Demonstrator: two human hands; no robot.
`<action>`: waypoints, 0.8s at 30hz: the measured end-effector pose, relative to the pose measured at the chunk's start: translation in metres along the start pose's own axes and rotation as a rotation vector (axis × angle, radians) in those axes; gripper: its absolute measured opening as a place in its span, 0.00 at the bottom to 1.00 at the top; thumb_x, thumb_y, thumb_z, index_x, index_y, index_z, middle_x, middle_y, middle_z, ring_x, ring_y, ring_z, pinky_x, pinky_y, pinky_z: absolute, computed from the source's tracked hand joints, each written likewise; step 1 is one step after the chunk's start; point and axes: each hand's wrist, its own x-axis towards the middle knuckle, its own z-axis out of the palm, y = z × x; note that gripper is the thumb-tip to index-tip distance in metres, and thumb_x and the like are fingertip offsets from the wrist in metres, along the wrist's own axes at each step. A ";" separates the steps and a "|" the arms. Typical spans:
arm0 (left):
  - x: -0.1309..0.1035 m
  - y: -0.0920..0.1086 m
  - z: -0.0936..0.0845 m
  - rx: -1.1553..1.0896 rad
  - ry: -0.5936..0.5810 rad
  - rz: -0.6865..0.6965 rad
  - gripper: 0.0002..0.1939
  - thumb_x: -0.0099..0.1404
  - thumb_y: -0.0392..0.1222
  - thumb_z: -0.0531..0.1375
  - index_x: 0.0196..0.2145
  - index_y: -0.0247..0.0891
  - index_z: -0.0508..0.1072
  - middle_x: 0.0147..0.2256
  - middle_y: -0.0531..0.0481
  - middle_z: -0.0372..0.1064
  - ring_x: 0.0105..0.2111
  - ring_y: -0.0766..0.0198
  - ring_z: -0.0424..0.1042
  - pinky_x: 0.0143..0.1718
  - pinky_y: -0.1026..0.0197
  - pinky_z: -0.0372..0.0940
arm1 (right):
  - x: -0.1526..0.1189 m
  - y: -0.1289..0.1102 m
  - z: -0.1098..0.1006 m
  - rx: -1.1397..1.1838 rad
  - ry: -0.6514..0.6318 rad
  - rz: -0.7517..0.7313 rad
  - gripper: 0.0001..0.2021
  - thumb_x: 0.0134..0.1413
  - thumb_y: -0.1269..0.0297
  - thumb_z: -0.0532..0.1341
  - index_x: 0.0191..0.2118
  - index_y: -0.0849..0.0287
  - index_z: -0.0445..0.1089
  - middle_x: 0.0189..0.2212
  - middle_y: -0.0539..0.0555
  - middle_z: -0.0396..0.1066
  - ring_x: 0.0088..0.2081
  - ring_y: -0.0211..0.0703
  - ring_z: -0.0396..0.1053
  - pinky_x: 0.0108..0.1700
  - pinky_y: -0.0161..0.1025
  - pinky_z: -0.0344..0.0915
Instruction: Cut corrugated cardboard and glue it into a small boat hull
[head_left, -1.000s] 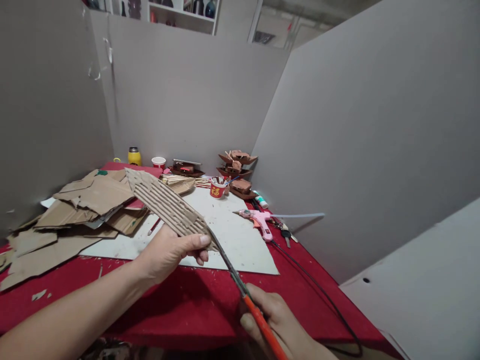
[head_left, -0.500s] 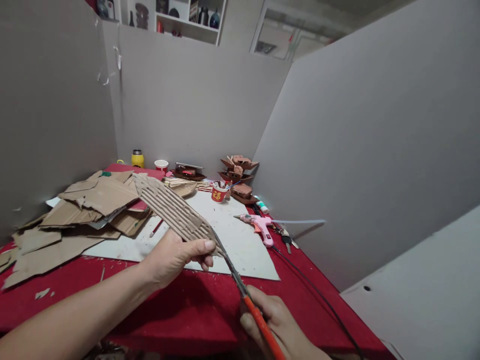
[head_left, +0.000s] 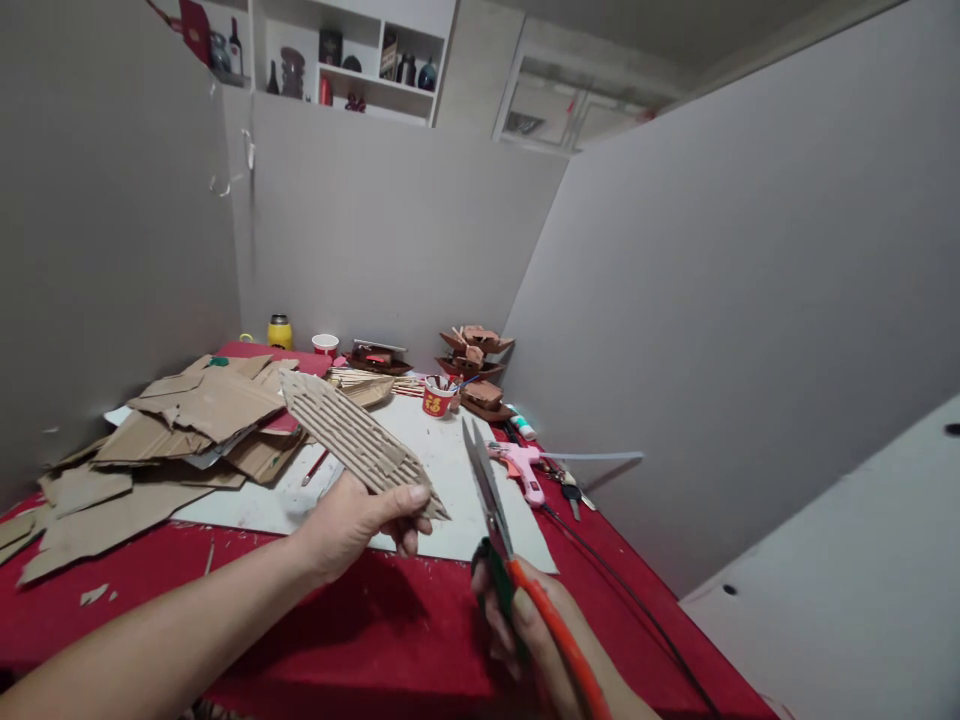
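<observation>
Head view: left hand (head_left: 367, 522) with fingers clamped on the near, pointed end of a ribbed cardboard strip (head_left: 349, 432); strip slants away and leftward above a white board (head_left: 442, 455) on the red-covered counter (head_left: 352, 630). Right hand (head_left: 544, 625) has fingers closed round the orange and dark green handles of scissors (head_left: 487, 485), blades slightly parted, tips pointing away, apart from the strip. Pink glue gun (head_left: 529, 480) just beyond, right of the blades. Flat cardboard pieces (head_left: 217, 402) heaped at left. Red cup (head_left: 436, 403) near small brown model boats (head_left: 480, 368) at back.
</observation>
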 end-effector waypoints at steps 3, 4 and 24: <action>-0.002 -0.005 0.003 0.063 -0.028 -0.104 0.14 0.58 0.49 0.65 0.28 0.33 0.70 0.18 0.54 0.67 0.15 0.70 0.64 0.15 0.69 0.61 | 0.010 -0.007 0.004 0.129 0.026 0.042 0.21 0.55 0.41 0.56 0.36 0.57 0.64 0.21 0.47 0.61 0.20 0.36 0.59 0.24 0.33 0.60; -0.003 -0.007 0.005 0.082 -0.044 -0.138 0.15 0.57 0.50 0.65 0.28 0.34 0.70 0.16 0.55 0.65 0.13 0.71 0.62 0.14 0.69 0.59 | 0.014 -0.010 0.006 0.150 0.033 0.030 0.20 0.55 0.43 0.58 0.36 0.57 0.63 0.22 0.47 0.62 0.21 0.36 0.60 0.25 0.34 0.61; 0.005 -0.018 0.004 0.139 0.002 -0.035 0.21 0.56 0.56 0.64 0.28 0.31 0.71 0.19 0.49 0.69 0.14 0.69 0.64 0.16 0.67 0.60 | 0.038 -0.009 0.009 0.143 0.024 -0.092 0.15 0.53 0.54 0.64 0.39 0.58 0.63 0.31 0.51 0.69 0.32 0.44 0.70 0.34 0.39 0.68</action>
